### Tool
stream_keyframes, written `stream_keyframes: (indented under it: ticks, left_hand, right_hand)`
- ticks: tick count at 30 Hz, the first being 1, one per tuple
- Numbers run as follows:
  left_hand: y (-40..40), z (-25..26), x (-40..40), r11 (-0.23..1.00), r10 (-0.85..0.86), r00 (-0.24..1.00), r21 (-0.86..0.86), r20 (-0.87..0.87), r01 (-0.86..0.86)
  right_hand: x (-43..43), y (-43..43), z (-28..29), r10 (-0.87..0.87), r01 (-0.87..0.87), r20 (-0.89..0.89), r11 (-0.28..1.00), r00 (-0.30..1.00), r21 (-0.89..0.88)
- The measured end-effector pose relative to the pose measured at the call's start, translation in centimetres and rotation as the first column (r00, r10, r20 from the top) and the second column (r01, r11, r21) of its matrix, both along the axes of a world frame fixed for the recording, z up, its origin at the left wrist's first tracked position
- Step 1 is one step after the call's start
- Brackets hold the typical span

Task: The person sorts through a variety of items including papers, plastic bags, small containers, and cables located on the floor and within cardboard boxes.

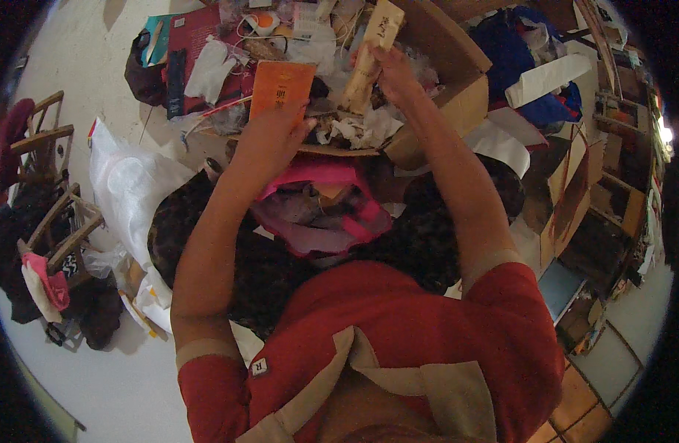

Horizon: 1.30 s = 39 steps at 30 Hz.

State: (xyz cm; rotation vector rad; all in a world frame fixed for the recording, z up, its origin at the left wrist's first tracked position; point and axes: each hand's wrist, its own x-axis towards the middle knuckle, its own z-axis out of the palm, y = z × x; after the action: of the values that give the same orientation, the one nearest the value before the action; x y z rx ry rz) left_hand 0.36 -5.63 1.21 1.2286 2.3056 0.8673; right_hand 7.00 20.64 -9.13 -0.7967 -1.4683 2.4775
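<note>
My left hand point(278, 130) grips the lower end of an orange booklet point(281, 83) with dark writing on its cover. In my right hand point(395, 75) is a long tan piece point(367, 61) bearing dark handwriting; whether it is paper or wood I cannot tell. Both are above an open cardboard box point(461, 108) full of mixed clutter. Crumpled whitish paper point(367, 130) lies in the box just below the tan piece. Between my legs, a pink bag point(328, 216) gapes open with greyish contents that are hard to make out.
White cloth gloves point(209, 69) and a dark red folder or book point(192, 33) lie at the upper left. A white woven sack point(131, 177) slumps beside my left leg. Wooden stools point(68, 232) stand farther left. At right are a blue bag point(544, 105) and cardboard cartons point(566, 183).
</note>
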Motion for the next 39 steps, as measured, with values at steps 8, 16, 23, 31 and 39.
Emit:
stream_keyframes:
  ticks: [8,16,23,31,39]
  left_hand:
    - [3.1,1.0,-0.3,0.945,0.297,0.714,-0.088,0.634,-0.315]
    - [1.4,1.4,-2.4,0.702,0.241,0.255,0.013,0.937,-0.712]
    - [0.8,1.1,-2.9,0.681,0.246,0.229,0.000,0.942,-0.732]
    - [-0.1,1.4,-2.9,0.682,0.136,0.169,0.032,0.976,-0.730]
    - [-1.0,0.7,-3.2,0.662,0.280,0.217,-0.024,0.935,-0.749]
  right_hand:
    - [-1.1,-7.2,6.0,0.246,-0.269,0.131,0.942,0.960,0.200]
    - [-3.2,0.0,-10.7,-0.183,0.091,0.262,0.941,0.947,0.327]
    - [-5.7,3.1,-18.3,-0.403,0.080,0.568,0.858,0.718,0.508]
    - [-4.2,6.6,-25.4,-0.244,-0.248,0.515,0.659,0.822,0.710]
    - [-2.0,3.5,-13.7,0.583,-0.597,0.194,0.802,0.789,0.018]
